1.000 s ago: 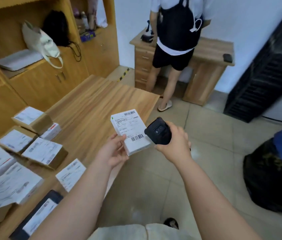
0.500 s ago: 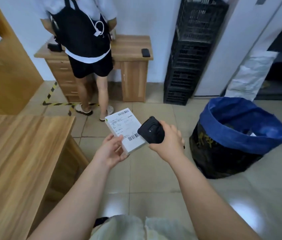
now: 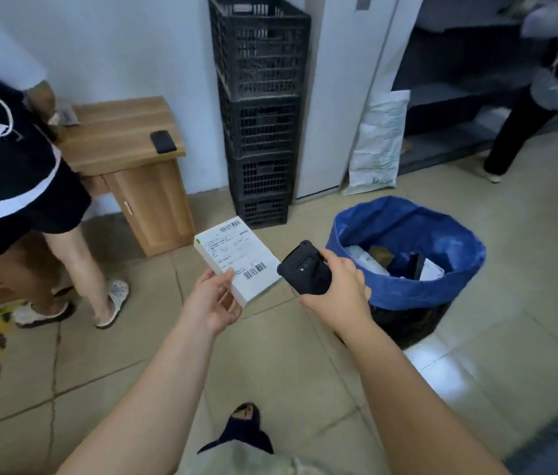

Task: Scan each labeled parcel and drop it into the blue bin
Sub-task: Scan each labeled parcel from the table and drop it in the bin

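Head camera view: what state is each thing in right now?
parcel, label up, held in the left hand
scanner, gripped in the right hand beside the parcel
blue bin, upright, open, parcels inside
black crates, stacked

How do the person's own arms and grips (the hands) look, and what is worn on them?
Nothing is worn. The left arm and right arm are bare, with no sleeve in view. The left grip and right grip have no glove, and no ring, watch or bracelet shows.
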{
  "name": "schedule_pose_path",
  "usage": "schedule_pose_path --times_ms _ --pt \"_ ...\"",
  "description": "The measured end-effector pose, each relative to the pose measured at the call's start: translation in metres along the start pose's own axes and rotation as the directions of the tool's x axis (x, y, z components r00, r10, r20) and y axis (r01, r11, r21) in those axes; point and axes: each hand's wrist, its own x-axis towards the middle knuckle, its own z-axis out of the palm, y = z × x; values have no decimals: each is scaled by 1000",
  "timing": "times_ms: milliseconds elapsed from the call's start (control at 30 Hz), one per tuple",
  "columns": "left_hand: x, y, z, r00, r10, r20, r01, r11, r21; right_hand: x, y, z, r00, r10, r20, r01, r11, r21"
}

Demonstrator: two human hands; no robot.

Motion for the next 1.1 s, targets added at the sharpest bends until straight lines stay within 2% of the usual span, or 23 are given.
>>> schedule_pose_path --times_ms 133,233,367,533,667,800,967,1100 --pt "64 39 62 997 -62 38 56 988 143 66 5 -8 990 123 -74 -122 992 10" --pt "106 56 113 988 -114 109 84 965 249 109 19 -20 945 297 -140 -292 955 55" --pt "149 57 170 974 -162 157 92 921 379 141 45 -32 889 406 -214 -414 910 7" --pt "196 28 227 942 -296 158 172 831 529 167 92 -48 793 543 -275 -535 837 110" --pt "232 -4 267 924 -360 130 227 788 572 196 138 -61 734 614 -288 -580 789 205" --pt "267 -42 322 934 -345 89 222 759 613 242 190 -80 714 642 -280 -574 765 291" --pt "300 -81 392 953 -287 97 142 704 696 305 246 -99 729 659 -186 -594 743 306" --pt "337 -108 427 963 -265 47 145 658 739 347 281 -94 746 656 -111 -610 741 281"
